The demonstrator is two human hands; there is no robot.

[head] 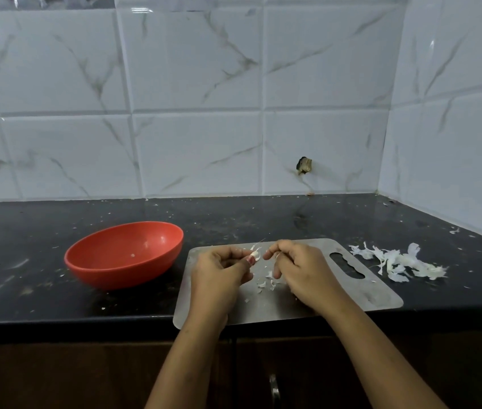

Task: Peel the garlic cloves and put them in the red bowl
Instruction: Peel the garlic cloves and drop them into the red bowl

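Note:
My left hand pinches a small white garlic clove between thumb and fingertips above the steel cutting board; thin strands of skin stick up from the clove. Just right of it, my right hand has its fingers curled and pinches a small bit of skin near the clove. Small peel flakes lie on the board under the hands. The red bowl stands on the counter left of the board, with a few tiny pale bits inside.
A pile of white garlic skins lies on the black counter right of the board. The board overhangs the counter's front edge. Tiled walls rise behind and to the right. Dark cabinet doors are below.

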